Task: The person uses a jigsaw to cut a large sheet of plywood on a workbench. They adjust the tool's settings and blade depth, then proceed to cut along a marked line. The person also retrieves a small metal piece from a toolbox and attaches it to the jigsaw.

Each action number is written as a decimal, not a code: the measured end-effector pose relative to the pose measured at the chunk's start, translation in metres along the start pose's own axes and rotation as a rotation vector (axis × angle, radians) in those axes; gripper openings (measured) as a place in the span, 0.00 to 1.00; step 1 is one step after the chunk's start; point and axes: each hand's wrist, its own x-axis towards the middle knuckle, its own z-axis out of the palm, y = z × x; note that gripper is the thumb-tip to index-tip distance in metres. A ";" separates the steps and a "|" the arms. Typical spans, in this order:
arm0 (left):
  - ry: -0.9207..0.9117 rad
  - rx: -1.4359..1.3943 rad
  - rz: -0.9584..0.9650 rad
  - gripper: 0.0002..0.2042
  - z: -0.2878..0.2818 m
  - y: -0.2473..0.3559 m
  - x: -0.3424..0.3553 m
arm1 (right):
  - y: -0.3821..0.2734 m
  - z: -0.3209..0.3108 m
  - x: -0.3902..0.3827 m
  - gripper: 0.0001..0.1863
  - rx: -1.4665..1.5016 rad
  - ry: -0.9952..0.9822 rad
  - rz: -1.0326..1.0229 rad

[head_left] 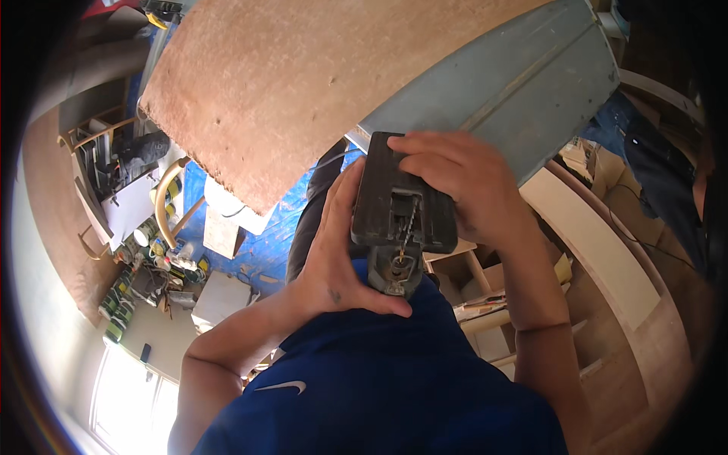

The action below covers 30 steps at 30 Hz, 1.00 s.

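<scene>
One left hand [327, 262]: holds my saw [412, 279]
Right hand [472, 178]: holds its plate [377, 178]
Blade [412, 225]: looks set
Board [265, 91]: saw off it

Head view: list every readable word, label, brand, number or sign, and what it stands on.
Readable words or numbers: none.
Dark blue fabric shirt: white curved mark, no letters.
Black rectangular-based jigsaw: no legible text.
Green-and-black items, lower left: too small to read.

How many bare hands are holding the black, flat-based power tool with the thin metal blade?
2: the bare left hand along the left side of the black power tool, and the bare right hand over its upper right side. No others show on it.
</scene>
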 end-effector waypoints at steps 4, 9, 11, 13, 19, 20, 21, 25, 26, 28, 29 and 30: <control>0.014 0.068 0.024 0.83 -0.001 0.000 0.001 | -0.001 0.007 0.000 0.23 0.006 0.032 0.016; 0.001 0.060 0.085 0.82 -0.003 0.000 0.008 | -0.008 0.012 -0.001 0.26 0.042 0.104 0.082; 0.014 0.026 0.096 0.82 -0.003 -0.001 0.009 | -0.011 0.015 -0.002 0.26 0.018 0.127 0.102; 0.027 -0.017 0.108 0.82 -0.001 -0.004 0.009 | -0.013 0.018 -0.003 0.26 0.004 0.149 0.111; 0.016 -0.064 0.159 0.81 0.001 -0.009 0.010 | -0.017 0.020 -0.004 0.25 0.055 0.160 0.138; 0.010 -0.067 0.156 0.81 0.001 -0.009 0.011 | -0.015 0.019 -0.003 0.26 0.084 0.150 0.155; 0.005 -0.070 0.152 0.81 0.001 -0.009 0.010 | -0.012 0.019 -0.003 0.27 0.114 0.141 0.172; -0.001 -0.075 0.134 0.81 0.003 -0.005 0.010 | 0.006 0.004 0.002 0.30 0.198 0.042 0.151; 0.000 -0.080 0.137 0.81 0.004 -0.006 0.010 | 0.013 0.004 0.002 0.30 0.164 0.015 0.114; 0.001 -0.091 0.137 0.80 0.004 -0.004 0.010 | 0.015 0.005 0.003 0.29 0.129 -0.022 0.081; 0.000 -0.077 0.139 0.80 0.003 -0.004 0.010 | 0.014 0.005 0.003 0.28 0.128 -0.030 0.087; -0.001 -0.062 0.142 0.80 0.003 -0.003 0.010 | 0.013 0.005 0.003 0.27 0.127 -0.038 0.092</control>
